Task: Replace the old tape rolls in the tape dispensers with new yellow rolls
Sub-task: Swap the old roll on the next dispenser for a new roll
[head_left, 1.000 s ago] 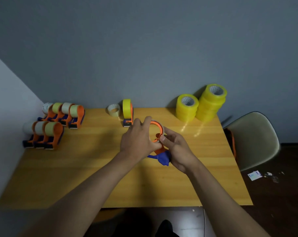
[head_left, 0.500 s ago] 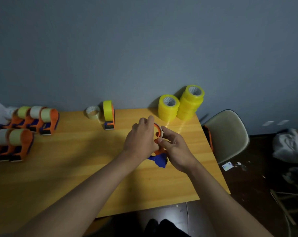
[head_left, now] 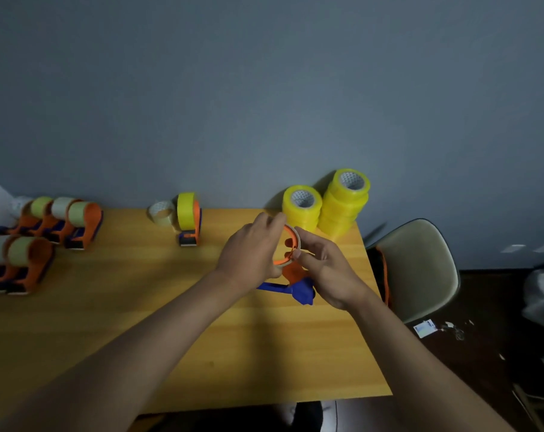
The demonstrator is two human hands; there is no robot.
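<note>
Both hands met over the right part of the tabletop (head_left: 114, 332), working on one tape dispenser (head_left: 295, 275) held just above the wood. The left hand (head_left: 252, 254) curled round the near side of the orange wheel, fingers reaching over its top, apparently to steady the frame. The right hand (head_left: 326, 272) pinched the thin, nearly spent old roll (head_left: 296, 241) at the wheel's rim, thumb and fingertips on its edge, seemingly to slide it off sideways. The blue handle pointed down and toward the person, which left the open side of the wheel facing the pulling hand.

The new yellow rolls (head_left: 342, 207) stood in two stacks at the back right corner, close to the hands, a sensible spot for the next reach. One dispenser with a yellow roll (head_left: 188, 219) stood upright near the back edge, with a loose pale roll (head_left: 160, 212) just beside it, probably a finished swap and its discard. At the far left a cluster of waiting dispensers (head_left: 43, 232) carrying pale old rolls stood in two rows, well apart from the work, so most of the task looked undone. A chair (head_left: 420, 263) stood off the right edge.
</note>
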